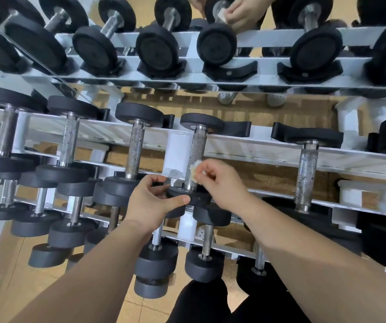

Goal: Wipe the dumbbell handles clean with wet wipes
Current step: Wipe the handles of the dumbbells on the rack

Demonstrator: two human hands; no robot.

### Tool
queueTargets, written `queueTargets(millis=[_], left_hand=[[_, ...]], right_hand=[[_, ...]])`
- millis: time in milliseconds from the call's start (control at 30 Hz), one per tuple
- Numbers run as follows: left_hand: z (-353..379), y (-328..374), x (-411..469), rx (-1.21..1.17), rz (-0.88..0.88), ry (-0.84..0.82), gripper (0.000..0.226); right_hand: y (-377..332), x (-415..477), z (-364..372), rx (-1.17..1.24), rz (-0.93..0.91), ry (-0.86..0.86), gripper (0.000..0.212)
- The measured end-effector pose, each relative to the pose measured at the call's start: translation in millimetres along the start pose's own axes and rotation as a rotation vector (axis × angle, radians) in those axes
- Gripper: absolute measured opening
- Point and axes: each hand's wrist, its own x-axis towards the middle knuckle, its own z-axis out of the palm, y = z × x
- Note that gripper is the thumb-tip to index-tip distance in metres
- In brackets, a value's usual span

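Steel with a rough grip, the dumbbell handle [198,145] lies across the white rack [175,148] in front of you. Your right hand [222,183] pinches the crumpled wet wipe [194,170] against its near end. Your left hand [152,201] curls round the near weight [199,197], steadying it. Wrap the wipe further round the bar, press into the texture, and stroke the full length. Turn the weight with your left hand to bring the underside up.

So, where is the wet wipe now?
Head view, near the centre: the right hand pinches the wet wipe against the handle of the dumbbell that the left hand grips.
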Motion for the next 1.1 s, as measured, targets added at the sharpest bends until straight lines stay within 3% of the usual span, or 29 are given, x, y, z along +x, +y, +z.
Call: queueTargets(millis=[100,300,500,633,800,1000,1100], left_hand=[[-0.2,1.6,-1.3,-0.007,-0.005,-0.006,0.066],[16.0,5.4,-6.8,0.058,0.016,0.037,0.062],[57.1,10.8,-19.6,0.371,0.18,0.137,0.06],[72.0,10.4,-28.7,0.437,0.224,0.148,0.058],[59.5,-2.0,-34.3,0.324,0.341,0.038,0.028],[54.8,-3.3,-24.8,0.317,0.408,-0.017,0.026],[58.4,-4.7,-22.5,0.341,0.432,-0.052,0.026]], right_hand=[[4.2,-4.2,4.9,-0.017,-0.051,0.022,0.008],[-16.3,49.0,-11.7,0.139,0.005,0.334,0.002],[13.7,-6.5,-8.4,-0.243,-0.145,0.081,0.001],[10.4,16.0,-21.1,-0.27,-0.177,0.207,0.006],[8.4,21.8,-21.0,-0.286,-0.134,0.367,0.018],[4.1,-2.2,-26.2,-0.566,-0.26,0.06,0.016],[-7.4,14.8,-39.6,-0.554,-0.138,0.202,0.018]])
